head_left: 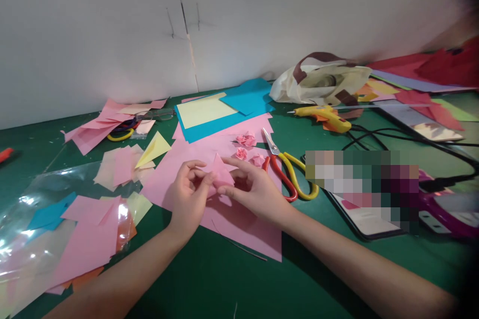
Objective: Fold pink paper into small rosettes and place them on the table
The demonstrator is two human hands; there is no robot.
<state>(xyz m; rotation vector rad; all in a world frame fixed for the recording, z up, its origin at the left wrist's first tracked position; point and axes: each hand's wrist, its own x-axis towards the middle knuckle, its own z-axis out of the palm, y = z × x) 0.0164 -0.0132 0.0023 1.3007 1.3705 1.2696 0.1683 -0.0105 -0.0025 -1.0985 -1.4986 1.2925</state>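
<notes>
A small folded piece of pink paper (221,174), with a point at its top, is held between my two hands. My left hand (192,192) pinches its left side, thumb in front. On its right side, my right hand (252,184) grips it between thumb and fingers. Both hands are over a large pink sheet (258,234). Several small pink paper roses (241,153) lie just behind my right hand. Scissors with red and yellow handles (290,172) rest to the right of that hand, blades apart.
A clear plastic bag with paper pieces (90,234) lies at left. Behind are blue sheets (247,97), a cloth bag (322,82) and a yellow glue gun (324,117). Black cables (396,132) and a phone (366,217) are at right. A thin wire (249,250) lies in front.
</notes>
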